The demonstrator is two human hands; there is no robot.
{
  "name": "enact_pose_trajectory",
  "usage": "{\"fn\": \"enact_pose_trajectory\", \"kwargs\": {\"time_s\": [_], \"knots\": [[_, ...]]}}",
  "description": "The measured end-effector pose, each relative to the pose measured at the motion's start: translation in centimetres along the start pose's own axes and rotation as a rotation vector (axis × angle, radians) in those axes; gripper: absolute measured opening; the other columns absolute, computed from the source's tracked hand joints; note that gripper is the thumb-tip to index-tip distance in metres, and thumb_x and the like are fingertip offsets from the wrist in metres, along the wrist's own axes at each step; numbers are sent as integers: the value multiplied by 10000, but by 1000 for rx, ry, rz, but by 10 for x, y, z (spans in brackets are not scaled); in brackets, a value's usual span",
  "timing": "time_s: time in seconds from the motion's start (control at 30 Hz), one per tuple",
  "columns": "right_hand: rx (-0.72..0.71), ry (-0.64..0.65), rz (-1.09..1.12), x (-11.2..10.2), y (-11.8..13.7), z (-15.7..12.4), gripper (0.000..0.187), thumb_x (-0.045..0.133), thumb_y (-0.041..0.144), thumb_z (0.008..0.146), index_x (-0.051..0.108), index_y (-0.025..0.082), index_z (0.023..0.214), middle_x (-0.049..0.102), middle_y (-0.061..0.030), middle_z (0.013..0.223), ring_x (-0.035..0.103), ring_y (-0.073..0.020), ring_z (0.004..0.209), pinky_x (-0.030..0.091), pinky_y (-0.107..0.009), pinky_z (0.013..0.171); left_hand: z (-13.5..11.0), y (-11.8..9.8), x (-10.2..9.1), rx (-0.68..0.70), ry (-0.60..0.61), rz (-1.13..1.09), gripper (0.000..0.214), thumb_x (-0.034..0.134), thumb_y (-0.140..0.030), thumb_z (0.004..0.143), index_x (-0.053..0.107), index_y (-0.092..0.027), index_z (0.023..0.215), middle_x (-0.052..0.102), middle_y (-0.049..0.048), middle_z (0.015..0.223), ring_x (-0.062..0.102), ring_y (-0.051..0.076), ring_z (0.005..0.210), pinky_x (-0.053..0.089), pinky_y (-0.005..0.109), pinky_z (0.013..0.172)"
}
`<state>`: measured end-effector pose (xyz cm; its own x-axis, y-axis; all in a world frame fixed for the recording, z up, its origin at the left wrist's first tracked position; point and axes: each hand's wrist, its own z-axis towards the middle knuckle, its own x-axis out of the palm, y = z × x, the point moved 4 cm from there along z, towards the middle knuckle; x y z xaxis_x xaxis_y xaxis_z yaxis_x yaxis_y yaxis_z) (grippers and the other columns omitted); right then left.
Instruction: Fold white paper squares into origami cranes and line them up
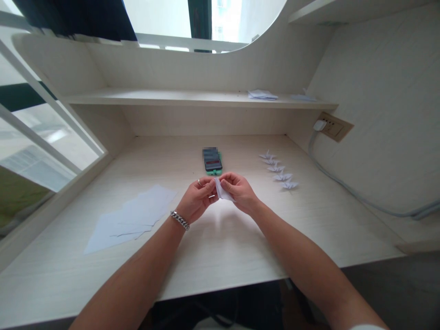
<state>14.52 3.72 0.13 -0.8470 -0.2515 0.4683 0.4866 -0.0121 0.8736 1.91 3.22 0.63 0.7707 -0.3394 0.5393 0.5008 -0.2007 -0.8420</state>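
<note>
Between my two hands is a small folded piece of white paper (224, 192), held above the desk. My left hand (197, 199), with a ring and a chain bracelet (180, 220), pinches its left edge. The fingers of my right hand (239, 191) are closed on its other side. Part of the paper is hidden behind the fingertips. Just beyond my hands lies a phone (212, 161) with a green case edge. Off to the right, several folded paper cranes (282, 177) stand in a row on the desk.
Loose white sheets (132, 215) lie at the left of the desk (220, 256). A stack of folded paper (262, 95) rests on the shelf (165, 97). On the right, a grey cable (338, 183) runs from a wall socket (335, 126).
</note>
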Motion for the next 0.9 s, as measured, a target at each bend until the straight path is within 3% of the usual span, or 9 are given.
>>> {"fn": "enact_pose_trajectory", "kwargs": {"time_s": [0.17, 0.3, 0.5, 0.57, 0.67, 0.73, 0.9], "knots": [[-93, -120, -156, -7, 3, 2, 345, 828, 435, 602, 646, 191, 764, 662, 6, 706, 564, -130, 618, 441, -264, 605, 0, -8, -4, 112, -122, 245, 312, 799, -324, 690, 698, -153, 931, 696, 30, 724, 635, 122, 642, 508, 238, 619], [-155, -132, -342, -11, 1, 3, 303, 773, 456, 668, 649, 196, 763, 658, -8, 707, 573, -155, 640, 446, -280, 612, -2, -12, 0, 181, -143, 398, 312, 810, -306, 650, 715, -133, 892, 705, 42, 698, 624, 128, 603, 506, 251, 604], [-410, -354, -894, -14, 18, -6, 187, 743, 410, 729, 686, 232, 720, 639, -33, 793, 534, -188, 765, 429, -331, 767, 0, -11, -6, 261, -264, 501, 283, 793, -287, 660, 707, -111, 865, 712, 50, 706, 663, 156, 637, 537, 265, 613], [-420, -336, -984, -11, 19, -7, 184, 710, 416, 769, 694, 238, 721, 634, -32, 772, 521, -183, 734, 418, -331, 754, 1, -11, -10, 283, -298, 504, 293, 789, -288, 668, 698, -111, 884, 723, 58, 735, 684, 173, 671, 555, 279, 632], [-341, -203, -923, -5, 13, -6, 254, 619, 458, 841, 703, 223, 794, 659, -40, 796, 549, -167, 692, 427, -311, 687, 1, -12, -13, 317, -325, 503, 303, 795, -296, 670, 688, -110, 882, 735, 70, 768, 700, 188, 712, 575, 304, 681], [-276, -137, -824, -2, 8, -6, 291, 636, 490, 817, 698, 210, 866, 682, -50, 859, 586, -167, 710, 444, -297, 666, 0, -13, -14, 335, -334, 505, 306, 806, -305, 662, 689, -111, 868, 741, 76, 788, 704, 194, 730, 580, 320, 716], [-236, -113, -713, 0, 3, -6, 324, 639, 503, 807, 692, 207, 928, 700, -51, 890, 628, -179, 761, 472, -285, 676, -2, -10, -8, 327, -271, 505, 303, 818, -332, 658, 706, -109, 830, 751, 93, 819, 712, 213, 786, 578, 352, 787]]}}
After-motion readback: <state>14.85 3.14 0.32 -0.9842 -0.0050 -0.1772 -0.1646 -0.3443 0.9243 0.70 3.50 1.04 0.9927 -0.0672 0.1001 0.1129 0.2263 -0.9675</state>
